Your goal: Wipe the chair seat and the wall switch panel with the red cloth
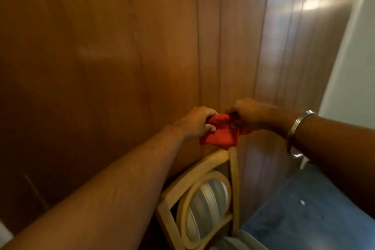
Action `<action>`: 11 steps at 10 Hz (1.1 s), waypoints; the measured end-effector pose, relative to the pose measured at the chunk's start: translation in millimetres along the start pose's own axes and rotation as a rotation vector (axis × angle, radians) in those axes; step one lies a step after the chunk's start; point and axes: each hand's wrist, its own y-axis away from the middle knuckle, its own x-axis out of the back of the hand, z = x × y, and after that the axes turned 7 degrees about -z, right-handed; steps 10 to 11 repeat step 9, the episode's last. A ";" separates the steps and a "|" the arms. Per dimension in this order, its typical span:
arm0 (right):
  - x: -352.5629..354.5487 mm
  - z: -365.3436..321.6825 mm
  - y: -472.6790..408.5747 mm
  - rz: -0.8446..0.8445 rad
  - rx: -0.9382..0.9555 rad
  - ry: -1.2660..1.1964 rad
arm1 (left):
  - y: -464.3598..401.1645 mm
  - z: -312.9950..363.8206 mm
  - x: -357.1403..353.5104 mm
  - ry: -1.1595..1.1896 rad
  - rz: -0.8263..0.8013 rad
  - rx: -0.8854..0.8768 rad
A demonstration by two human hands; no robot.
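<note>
Both hands hold the red cloth [218, 134] bunched between them, in front of the wooden wall panelling. My left hand [194, 123] grips its left end and my right hand [248, 114] grips its right end, a metal bangle on that wrist. Just below the cloth stands the chair [205, 193], seen from above: a light wooden back frame with an oval ring and a striped cushion pad. Only a pale sliver of the seat [243, 239] shows at the bottom edge. No switch panel is in view.
Glossy brown wood panelling [121, 57] fills most of the view, close behind the chair. A blue surface [304, 215] lies to the right of the chair. A pale wall or door edge [357, 67] runs down the right side.
</note>
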 end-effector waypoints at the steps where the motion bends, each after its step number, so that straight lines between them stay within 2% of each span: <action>1: -60.1 30.7 11.9 -0.095 -0.105 -0.170 | -21.2 -0.7 -70.3 0.190 -0.070 0.012; 2: -137.3 63.2 26.9 -0.064 -0.187 -0.477 | -33.5 -4.2 -159.2 0.384 -0.137 0.074; 3: -244.3 87.0 48.3 -0.143 -0.355 -0.633 | -29.3 -12.2 -269.2 0.515 -0.288 0.185; 4: -361.0 95.2 70.4 -0.311 -0.471 -0.746 | -4.0 -20.7 -379.9 0.602 -0.431 0.306; 5: -478.7 87.9 91.8 -0.553 -0.548 -0.863 | 40.9 -30.0 -490.4 0.688 -0.627 0.467; 7: -663.2 39.8 142.0 -0.843 -0.690 -0.961 | 132.1 -45.0 -639.7 0.779 -0.779 0.772; 8: -701.5 25.6 146.5 -0.747 -0.794 -0.946 | 143.1 -57.3 -665.5 0.740 -0.691 0.906; 9: -697.9 29.7 142.7 -0.668 -0.780 -0.797 | 130.7 -67.4 -650.0 0.592 -0.623 0.911; 11: -697.9 29.7 142.7 -0.668 -0.780 -0.797 | 130.7 -67.4 -650.0 0.592 -0.623 0.911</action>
